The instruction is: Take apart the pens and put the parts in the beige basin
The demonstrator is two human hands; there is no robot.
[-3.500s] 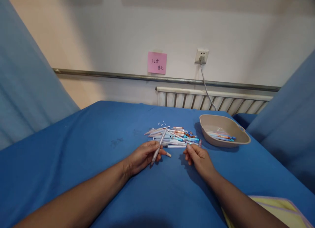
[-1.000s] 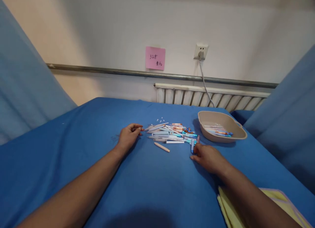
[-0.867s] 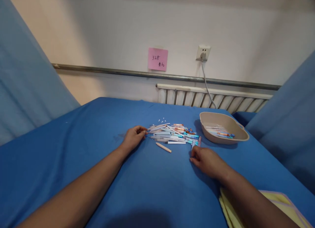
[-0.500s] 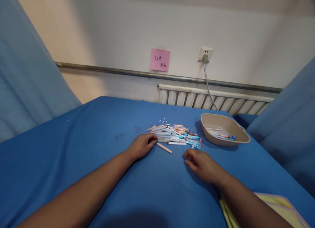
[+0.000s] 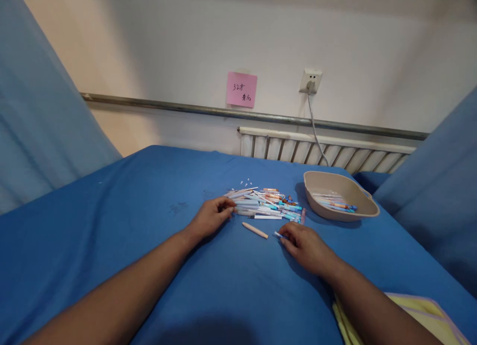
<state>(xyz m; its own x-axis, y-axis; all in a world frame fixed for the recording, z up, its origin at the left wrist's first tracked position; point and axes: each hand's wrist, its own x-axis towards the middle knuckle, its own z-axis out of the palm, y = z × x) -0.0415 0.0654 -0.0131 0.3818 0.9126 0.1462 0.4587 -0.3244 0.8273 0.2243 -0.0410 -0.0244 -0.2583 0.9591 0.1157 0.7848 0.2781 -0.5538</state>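
Note:
A loose pile of pens and pen parts (image 5: 261, 203) lies on the blue cloth (image 5: 208, 295). At the pile's left end is my left hand (image 5: 213, 216), its thumb and fingertips at the pen ends; whether it grips one is too small to tell. My right hand (image 5: 306, 245), just below the pile's right end, pinches a small white and blue piece (image 5: 278, 235) between thumb and fingers. Between the hands a peach-coloured pen barrel (image 5: 255, 230) lies slanted, touched by neither. Several tiny white tips (image 5: 246, 182) are scattered behind the pile.
A beige basin (image 5: 341, 214) with a few pens inside stands at the right of the pile. A yellow cloth (image 5: 421, 312) lies under my right forearm. Behind are a radiator (image 5: 274, 149), a metal rail (image 5: 179, 107) and a plugged-in cable; blue curtains hang at both sides.
My right hand now has the white and blue piece, taken from the pile's lower right. The peach barrel has shifted right and slightly nearer. My left hand has moved slightly left and up.

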